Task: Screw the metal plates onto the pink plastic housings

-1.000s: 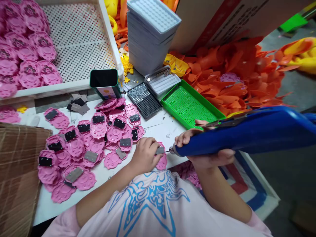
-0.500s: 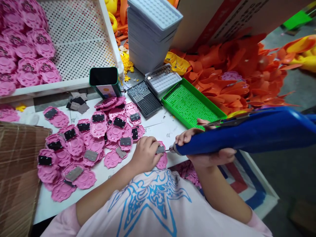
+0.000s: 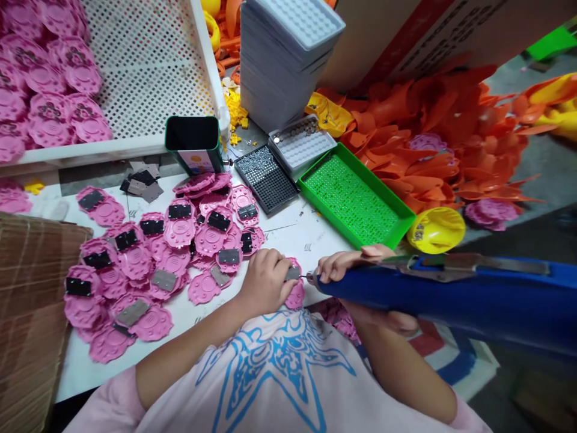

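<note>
My left hand [image 3: 267,281] is closed on a pink plastic part [image 3: 295,294] at the table's near edge, fingers at its left side. A small grey plate [image 3: 293,273] lies on that part. My right hand [image 3: 347,267] is wrapped round a blue electric screwdriver [image 3: 428,294], held nearly level. Its thin bit points left and meets the grey plate's right edge in this view; whether a screw is under the tip is too small to tell. Left of my left hand lies a heap of pink parts [image 3: 135,264], many bearing black or grey plates.
Behind are a black screw tray [image 3: 270,189], a green tray [image 3: 315,186], a white tray [image 3: 300,157] and a dark green bin [image 3: 193,165]. A tall stack of white trays [image 3: 274,78] rises behind them. Orange parts [image 3: 406,138] pile up at the right; a cardboard box [image 3: 36,325] stands left.
The screwdriver's rear end has swung down from its raised tilt to nearly level, uncovering a yellow bowl-shaped part. My left hand stays on the pink part.
</note>
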A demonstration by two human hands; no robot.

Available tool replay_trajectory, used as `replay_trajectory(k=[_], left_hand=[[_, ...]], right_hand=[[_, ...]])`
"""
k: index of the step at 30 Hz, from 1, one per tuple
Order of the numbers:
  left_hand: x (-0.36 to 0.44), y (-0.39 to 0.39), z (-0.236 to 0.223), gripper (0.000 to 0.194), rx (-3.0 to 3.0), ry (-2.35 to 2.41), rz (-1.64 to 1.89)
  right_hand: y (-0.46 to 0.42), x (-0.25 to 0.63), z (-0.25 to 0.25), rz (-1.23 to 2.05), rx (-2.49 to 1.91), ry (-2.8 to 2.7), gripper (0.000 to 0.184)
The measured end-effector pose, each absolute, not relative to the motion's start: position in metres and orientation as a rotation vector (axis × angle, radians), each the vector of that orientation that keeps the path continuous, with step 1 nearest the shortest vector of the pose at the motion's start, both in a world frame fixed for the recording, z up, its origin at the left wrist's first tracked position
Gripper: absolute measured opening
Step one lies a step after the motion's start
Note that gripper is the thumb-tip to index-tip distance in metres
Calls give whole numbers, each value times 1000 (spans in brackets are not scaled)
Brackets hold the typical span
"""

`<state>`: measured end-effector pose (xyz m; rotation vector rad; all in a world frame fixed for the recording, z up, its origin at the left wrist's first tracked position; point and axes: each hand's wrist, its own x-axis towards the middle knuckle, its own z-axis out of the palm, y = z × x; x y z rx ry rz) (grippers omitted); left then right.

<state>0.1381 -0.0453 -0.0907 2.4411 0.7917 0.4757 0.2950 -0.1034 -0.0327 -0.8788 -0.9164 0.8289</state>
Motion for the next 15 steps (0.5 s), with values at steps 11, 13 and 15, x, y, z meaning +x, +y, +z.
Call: replay_trajectory(k=[11, 13, 15], left_hand=[[139, -46, -90, 25, 2447, 795, 442], [139, -45, -90, 23, 2431, 781, 451], [138, -45, -91, 21, 2409, 762, 457]], right_hand=[[-98, 298, -38, 850, -837, -989, 65], [-91, 305, -33, 930, -813, -1009, 65], [-75, 311, -23, 967, -775, -1012, 63]])
